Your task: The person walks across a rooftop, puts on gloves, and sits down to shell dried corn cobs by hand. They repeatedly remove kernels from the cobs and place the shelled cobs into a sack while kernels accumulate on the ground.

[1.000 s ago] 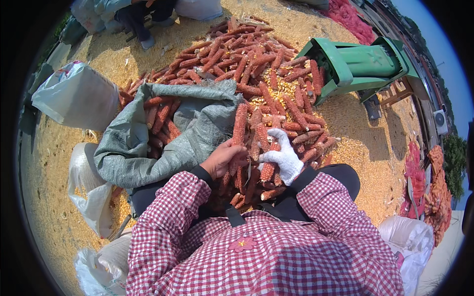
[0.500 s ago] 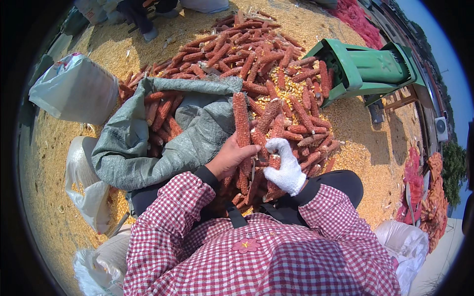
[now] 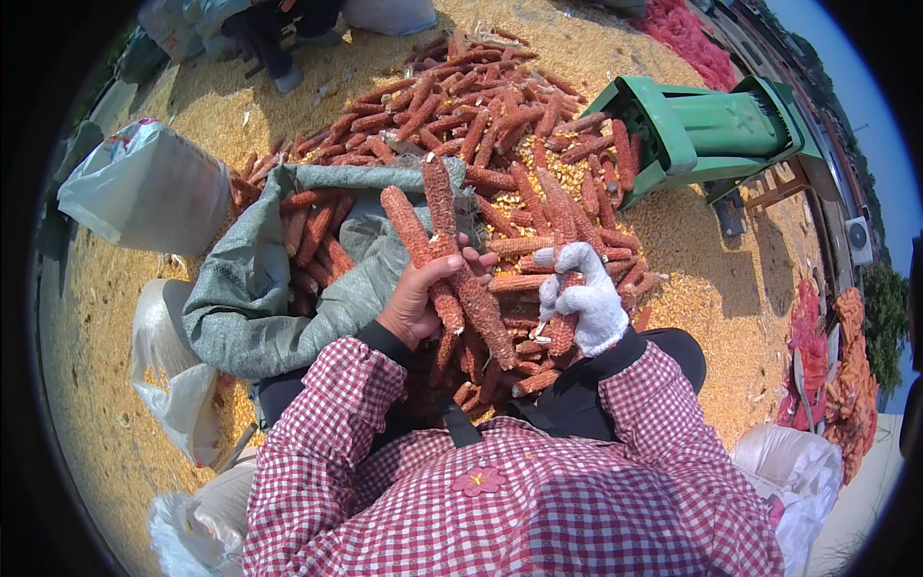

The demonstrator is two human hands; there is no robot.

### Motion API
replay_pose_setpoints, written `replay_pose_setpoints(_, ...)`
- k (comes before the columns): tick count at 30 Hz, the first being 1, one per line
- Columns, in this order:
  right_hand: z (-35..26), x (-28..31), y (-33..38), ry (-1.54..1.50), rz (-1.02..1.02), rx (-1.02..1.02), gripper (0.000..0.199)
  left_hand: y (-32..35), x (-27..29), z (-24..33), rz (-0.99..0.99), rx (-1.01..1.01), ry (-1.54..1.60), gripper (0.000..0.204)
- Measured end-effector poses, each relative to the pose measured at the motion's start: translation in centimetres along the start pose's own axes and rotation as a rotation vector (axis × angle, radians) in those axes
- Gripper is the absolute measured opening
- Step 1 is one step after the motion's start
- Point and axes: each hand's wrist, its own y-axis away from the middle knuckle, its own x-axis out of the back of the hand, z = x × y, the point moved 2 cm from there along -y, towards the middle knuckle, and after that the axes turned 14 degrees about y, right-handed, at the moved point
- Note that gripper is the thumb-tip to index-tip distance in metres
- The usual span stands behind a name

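My bare left hand (image 3: 415,298) is closed around two reddish corn cobs, one (image 3: 408,229) leaning left and the other (image 3: 484,317) crossing it. Both stand tilted up from the lap side of the pile. My right hand (image 3: 596,300), in a white knitted glove, has its fingers curled around another corn cob (image 3: 562,334), whose middle the glove partly hides. The hands are apart, over the heap of cobs (image 3: 490,125). Left of my left hand, an open grey-green woven sack (image 3: 336,332) holds several cobs (image 3: 312,231).
A green corn sheller (image 3: 711,125) stands at the right beyond the heap. Loose yellow kernels (image 3: 731,356) cover the ground. White sacks (image 3: 144,192) stand at the left, and red netting (image 3: 687,43) lies far right. Another person's legs (image 3: 264,43) show at the far left.
My left hand has moved slightly left and now shows two crossed cobs in its grip. My gloved right hand has drawn away to the right, with a cob in its fingers.
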Motion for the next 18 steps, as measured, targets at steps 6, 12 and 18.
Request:
replay_pose_setpoints(6, 3.7, -3.3, 0.7, 0.810, -0.531, 0.212, 0.029, 0.6, -0.4, 0.4, -0.217, 0.129, 0.147, 0.053)
replay_pose_setpoints(12, 0.8, -1.8, 0.2, 0.631, -0.007, -0.026, 0.046, -0.2, 1.0, 1.9, 0.005, -0.079, 0.189, 0.044)
replay_pose_setpoints(18, 2.6, -1.6, -2.8, 0.146, 0.380, 0.126, 0.012, 2.3, -2.1, -1.4, -0.095, 0.227, -0.219, 0.065)
